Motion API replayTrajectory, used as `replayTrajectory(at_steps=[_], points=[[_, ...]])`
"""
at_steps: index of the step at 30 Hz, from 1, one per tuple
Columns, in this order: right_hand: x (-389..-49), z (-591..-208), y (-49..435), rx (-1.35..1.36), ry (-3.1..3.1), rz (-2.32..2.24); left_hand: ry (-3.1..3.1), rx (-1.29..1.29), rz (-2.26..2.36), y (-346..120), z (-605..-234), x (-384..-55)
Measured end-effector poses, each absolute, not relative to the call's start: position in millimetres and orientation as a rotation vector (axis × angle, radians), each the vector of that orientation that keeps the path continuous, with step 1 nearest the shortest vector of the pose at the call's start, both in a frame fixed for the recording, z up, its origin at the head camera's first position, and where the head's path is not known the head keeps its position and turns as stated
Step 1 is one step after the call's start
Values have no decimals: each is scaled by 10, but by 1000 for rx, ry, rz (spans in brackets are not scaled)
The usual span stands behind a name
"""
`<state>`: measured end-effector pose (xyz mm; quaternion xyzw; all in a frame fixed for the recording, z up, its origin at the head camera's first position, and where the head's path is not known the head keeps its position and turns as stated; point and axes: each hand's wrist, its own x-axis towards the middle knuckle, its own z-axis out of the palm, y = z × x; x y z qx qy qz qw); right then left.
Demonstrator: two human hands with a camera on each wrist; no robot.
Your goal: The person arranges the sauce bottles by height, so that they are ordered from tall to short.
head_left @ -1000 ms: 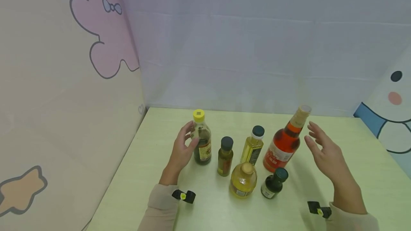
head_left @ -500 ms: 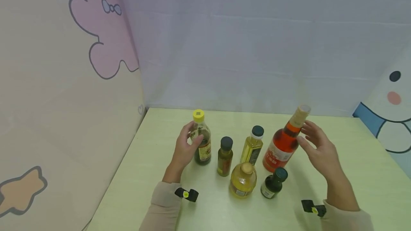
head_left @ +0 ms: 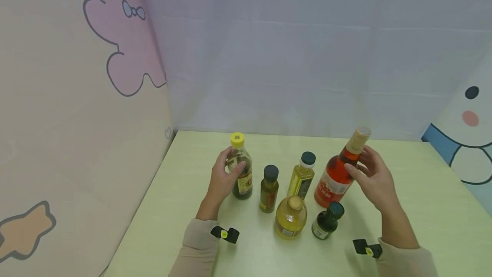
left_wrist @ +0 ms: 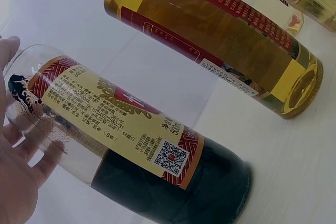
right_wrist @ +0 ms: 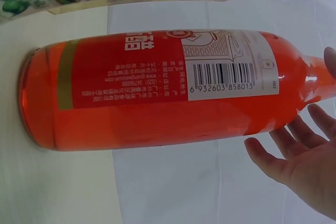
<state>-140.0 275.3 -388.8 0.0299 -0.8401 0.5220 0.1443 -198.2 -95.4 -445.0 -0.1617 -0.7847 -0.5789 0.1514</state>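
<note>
Yellow-capped bottle [head_left: 244,185] is in the left hand [head_left: 220,185]: thumb on the near side, fingers wrapped round the upper body, grasping it. Left wrist view shows the fingers at the clear upper part; dark liquid fills the lower part. Label [left_wrist: 118,106] is cream and red, with a QR code [left_wrist: 171,157].

Right hand [head_left: 376,185] has the red bottle [head_left: 335,178]: thumb on 1 side, fingers round the other, up at neck and shoulder. Grasp looks loose; can't tell how many fingers touch. Barcode [right_wrist: 223,78] readable in the right wrist view.

Both held bottles stand on the table [head_left: 153,230], yellow-capped at left, red at right, well apart. 4 more bottles stand between or in front:
- slim dark-capped bottle [head_left: 268,193], just right of the yellow-capped one
- square oil bottle [head_left: 301,181], yellow contents, near the red one
- round squat bottle [head_left: 291,219], tan cap, in front of the square one
- small green bottle [head_left: 325,224], in front of the red one

2 beige sleeves [head_left: 200,243], black strap [head_left: 224,234] at each cuff. Pale curtain [head_left: 292,63] behind; pink cartoon figure [head_left: 130,63] on the left wall [head_left: 77,148].
</note>
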Motion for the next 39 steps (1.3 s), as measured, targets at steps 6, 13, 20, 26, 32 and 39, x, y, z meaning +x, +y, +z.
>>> replayTrajectory(at_steps=[6, 13, 20, 26, 32, 39], points=[[-1415, -3887, 2719, 35, -2401, 1544, -2260, -445, -1674, -953, -4454, -1983], [-1419, -3886, 2670, -28, -2393, 1537, -2278, -404, -1691, -941, -4414, -1936], [-1429, -3904, 2649, -72, -2375, 1518, -2256, -417, -1638, -948, -4476, -1972], [-1447, -3903, 2670, -113, -2375, 1509, -2250, -423, -1623, -942, -4478, -1985], [-1461, -3888, 2717, -117, -2402, 1487, -2243, -436, -1639, -938, -4453, -1974], [-1476, -3829, 2716, -97, -2422, 1479, -2255, -417, -1625, -948, -4464, -1974]])
